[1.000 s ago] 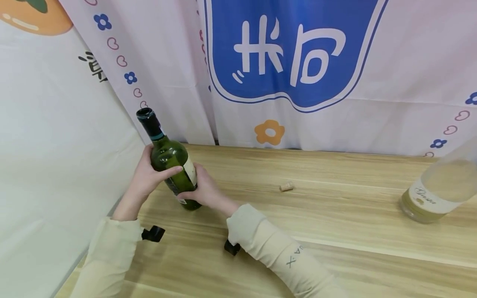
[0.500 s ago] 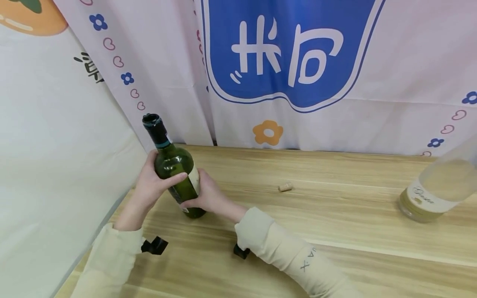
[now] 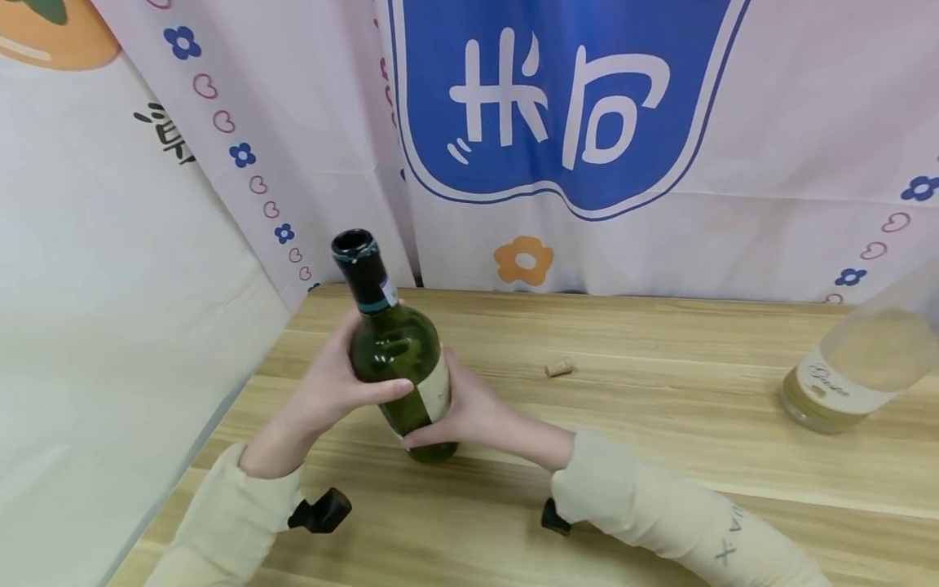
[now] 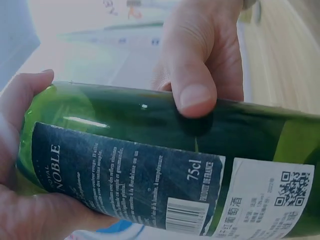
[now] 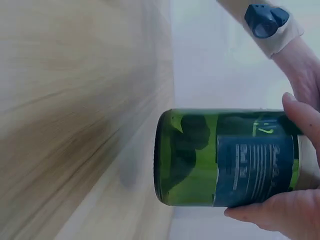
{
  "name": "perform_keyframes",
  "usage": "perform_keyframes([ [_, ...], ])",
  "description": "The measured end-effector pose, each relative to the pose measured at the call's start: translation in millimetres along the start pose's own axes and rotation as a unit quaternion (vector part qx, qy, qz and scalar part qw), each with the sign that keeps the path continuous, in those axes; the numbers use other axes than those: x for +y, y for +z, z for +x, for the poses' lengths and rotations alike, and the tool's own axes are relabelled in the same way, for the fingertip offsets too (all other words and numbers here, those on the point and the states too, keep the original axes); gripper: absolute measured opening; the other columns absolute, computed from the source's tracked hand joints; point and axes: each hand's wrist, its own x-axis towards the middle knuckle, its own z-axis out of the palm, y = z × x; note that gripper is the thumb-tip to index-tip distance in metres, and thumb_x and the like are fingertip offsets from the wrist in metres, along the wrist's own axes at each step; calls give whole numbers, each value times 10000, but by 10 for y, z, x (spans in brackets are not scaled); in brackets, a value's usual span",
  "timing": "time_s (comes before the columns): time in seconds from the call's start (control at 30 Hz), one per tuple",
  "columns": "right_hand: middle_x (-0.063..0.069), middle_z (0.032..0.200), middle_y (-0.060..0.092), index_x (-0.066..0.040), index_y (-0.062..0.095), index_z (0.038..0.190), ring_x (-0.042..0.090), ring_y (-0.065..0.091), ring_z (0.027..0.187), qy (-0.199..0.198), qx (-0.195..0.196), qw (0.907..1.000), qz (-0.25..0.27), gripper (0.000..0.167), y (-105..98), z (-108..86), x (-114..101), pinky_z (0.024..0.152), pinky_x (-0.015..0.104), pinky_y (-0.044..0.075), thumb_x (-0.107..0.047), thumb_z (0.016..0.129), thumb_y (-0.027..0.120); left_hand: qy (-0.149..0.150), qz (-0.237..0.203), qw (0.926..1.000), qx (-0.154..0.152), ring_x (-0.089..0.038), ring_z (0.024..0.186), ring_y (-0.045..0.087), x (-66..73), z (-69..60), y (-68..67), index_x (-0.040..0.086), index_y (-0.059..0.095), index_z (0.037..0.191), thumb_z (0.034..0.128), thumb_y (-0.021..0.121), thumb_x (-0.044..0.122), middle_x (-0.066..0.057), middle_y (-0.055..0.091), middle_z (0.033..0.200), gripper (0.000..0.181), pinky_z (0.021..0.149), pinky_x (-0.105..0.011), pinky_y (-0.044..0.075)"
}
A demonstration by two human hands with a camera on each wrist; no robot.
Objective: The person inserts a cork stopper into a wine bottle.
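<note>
A green wine bottle (image 3: 399,346) is held between both hands, its neck leaning to the left and its mouth uncorked. My left hand (image 3: 333,391) grips its shoulder, with the thumb across the front. Lower down, my right hand (image 3: 477,403) grips the body from the other side. In the right wrist view the bottle base (image 5: 172,157) stands off the tabletop. A dark back label (image 4: 125,175) and a white sticker (image 4: 267,195) show in the left wrist view. Fingers behind the bottle are partly hidden.
A cork (image 3: 559,367) lies on the wooden table (image 3: 660,383) to the right of the hands. Farther right stands a clear bottle (image 3: 844,383) with pale contents at its bottom. A printed curtain (image 3: 455,236) hangs along the back; a white sheet (image 3: 147,326) is at the left.
Both hands have carried the green bottle to the right and toward me. The grip looks the same. The cork and the clear bottle stay where they were on the table.
</note>
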Motion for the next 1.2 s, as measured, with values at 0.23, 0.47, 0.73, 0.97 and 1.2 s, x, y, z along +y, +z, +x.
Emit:
perform_keyframes([
  [0.23, 7, 1224, 493, -175, 281, 1344, 148, 481, 1098, -187, -364, 9985, 370, 943, -299, -236, -21, 948, 346, 394, -86, 597, 849, 553, -187, 9946, -859, -169, 1089, 514, 27, 183, 169, -28, 301, 1352, 714, 779, 185, -206, 454, 1275, 825, 916, -315, 439],
  [0.47, 29, 1246, 493, -172, 289, 1346, 179, 489, 1121, -93, -504, 9977, 453, 878, -568, -496, 8, 974, 387, 381, -111, 650, 821, 959, -797, 9706, -2061, -224, 1113, 505, -33, 465, 391, -88, 257, 1339, 723, 765, 337, -275, 423, 1269, 905, 940, -437, 429],
  [0.73, 30, 1186, 550, -146, 366, 1298, 190, 527, 1075, -22, -609, 9970, 476, 784, -836, -744, 49, 953, 396, 405, -113, 657, 817, 1381, -1130, 9389, -2944, -323, 1131, 487, -45, 712, 671, -100, 230, 1337, 733, 755, 330, -301, 386, 1285, 908, 969, -445, 402],
  [0.97, 73, 1133, 574, -55, 443, 1217, 158, 555, 1014, -272, -580, 9978, 174, 639, -1034, -956, 129, 899, 311, 447, -91, 683, 792, 1561, -1243, 9172, -3448, -269, 1150, 482, -13, 877, 932, -111, 217, 1335, 650, 730, -30, -293, 348, 1336, 859, 996, -407, 383],
  [1.2, 58, 1070, 597, -24, 489, 1148, 129, 571, 955, -381, -246, 9990, 52, 560, -1066, -1090, 228, 845, 281, 469, -57, 677, 790, 1605, -1007, 9097, -3697, -194, 1154, 480, -82, 975, 1124, -106, 252, 1326, 610, 743, -76, -278, 393, 1322, 869, 1009, -350, 374],
])
